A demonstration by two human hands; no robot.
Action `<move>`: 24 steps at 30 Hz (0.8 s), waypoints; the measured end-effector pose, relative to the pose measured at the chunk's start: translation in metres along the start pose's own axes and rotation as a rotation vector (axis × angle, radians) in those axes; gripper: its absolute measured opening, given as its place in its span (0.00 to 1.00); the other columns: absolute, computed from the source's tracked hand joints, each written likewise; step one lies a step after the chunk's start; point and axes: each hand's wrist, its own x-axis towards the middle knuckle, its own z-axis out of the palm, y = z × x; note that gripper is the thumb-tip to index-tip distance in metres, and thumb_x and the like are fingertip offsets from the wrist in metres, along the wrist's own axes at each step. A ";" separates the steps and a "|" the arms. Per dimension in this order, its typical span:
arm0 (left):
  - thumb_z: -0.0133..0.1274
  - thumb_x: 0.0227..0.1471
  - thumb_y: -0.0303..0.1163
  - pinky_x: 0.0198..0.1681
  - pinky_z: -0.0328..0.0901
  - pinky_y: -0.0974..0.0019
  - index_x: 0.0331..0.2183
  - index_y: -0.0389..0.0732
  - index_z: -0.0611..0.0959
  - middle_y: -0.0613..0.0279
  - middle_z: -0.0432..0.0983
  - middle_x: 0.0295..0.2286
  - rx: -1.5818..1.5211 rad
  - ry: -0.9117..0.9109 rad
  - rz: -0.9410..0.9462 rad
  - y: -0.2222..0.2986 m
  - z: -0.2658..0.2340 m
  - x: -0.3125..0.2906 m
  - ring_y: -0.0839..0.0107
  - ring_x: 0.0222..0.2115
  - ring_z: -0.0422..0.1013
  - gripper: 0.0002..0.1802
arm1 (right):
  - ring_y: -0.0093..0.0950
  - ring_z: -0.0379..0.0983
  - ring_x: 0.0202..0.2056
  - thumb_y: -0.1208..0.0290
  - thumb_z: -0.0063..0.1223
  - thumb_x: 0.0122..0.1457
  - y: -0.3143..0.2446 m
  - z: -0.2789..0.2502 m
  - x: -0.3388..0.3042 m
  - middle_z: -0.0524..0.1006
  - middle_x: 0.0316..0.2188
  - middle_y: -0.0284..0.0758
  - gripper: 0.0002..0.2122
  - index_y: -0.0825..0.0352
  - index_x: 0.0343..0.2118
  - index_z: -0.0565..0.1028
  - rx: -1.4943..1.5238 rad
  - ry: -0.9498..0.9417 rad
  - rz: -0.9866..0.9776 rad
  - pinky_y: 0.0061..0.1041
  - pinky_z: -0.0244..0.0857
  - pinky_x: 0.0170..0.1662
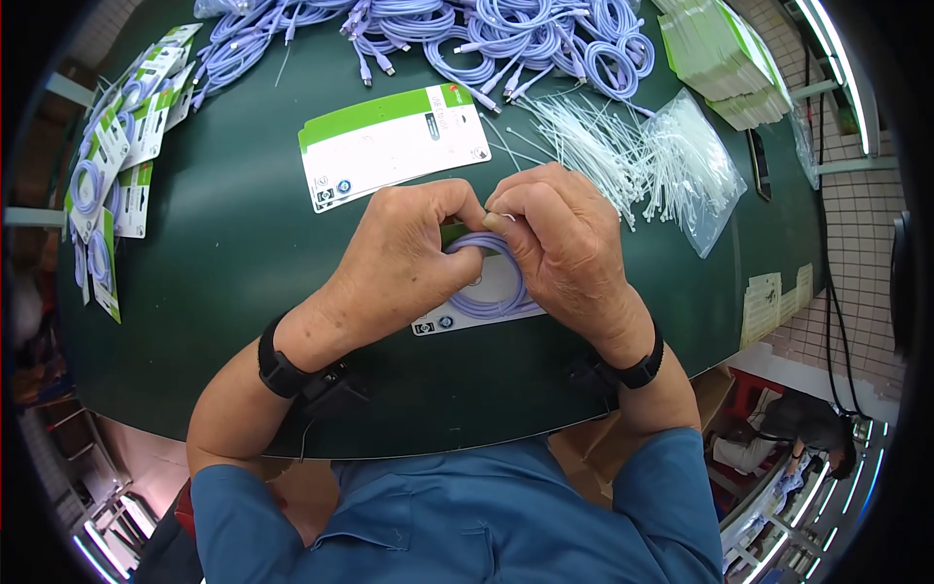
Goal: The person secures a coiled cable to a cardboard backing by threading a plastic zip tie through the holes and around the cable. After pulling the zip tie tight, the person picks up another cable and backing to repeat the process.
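Coiled lilac cable: lies on a white backing card with green top edge, at the near middle of the dark green table. Both hands meet over its upper part.
Left hand: curled, fingertips pinched down at the top of the coil, heel of the hand covering the card's left side; black wrist strap.
Right hand: curled, thumb and forefinger pinched at the same spot, touching the left hand's fingertips; black wrist strap. What sits between the fingertips is too hidden to tell.
Spare card, white and green: flat on the table just beyond the hands.
Loose lilac cables: heaped along the far edge.
White cable ties: spread to the right, beside a clear bag of ties.
Finished carded cables: fanned at the left edge.
Card stack: far right
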 end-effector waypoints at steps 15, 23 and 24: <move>0.59 0.43 0.20 0.30 0.68 0.63 0.32 0.32 0.83 0.52 0.79 0.24 -0.099 -0.016 -0.072 -0.002 0.007 -0.004 0.67 0.23 0.72 0.09 | 0.38 0.79 0.32 0.79 0.65 0.61 0.000 0.006 -0.003 0.81 0.33 0.38 0.07 0.66 0.37 0.75 -0.057 0.027 -0.020 0.33 0.72 0.34; 0.59 0.47 0.17 0.43 0.75 0.69 0.35 0.32 0.85 0.59 0.85 0.33 -0.037 -0.146 -0.184 0.006 0.004 -0.003 0.76 0.35 0.78 0.10 | 0.37 0.81 0.30 0.80 0.64 0.60 0.002 0.007 -0.004 0.81 0.32 0.37 0.07 0.67 0.37 0.75 -0.063 0.032 -0.007 0.31 0.74 0.32; 0.59 0.46 0.18 0.39 0.72 0.67 0.34 0.32 0.84 0.57 0.83 0.30 -0.052 -0.115 -0.141 0.002 0.007 -0.004 0.73 0.31 0.76 0.09 | 0.37 0.81 0.30 0.81 0.64 0.60 0.002 0.007 -0.004 0.81 0.31 0.37 0.07 0.67 0.37 0.75 -0.062 0.033 -0.004 0.31 0.74 0.32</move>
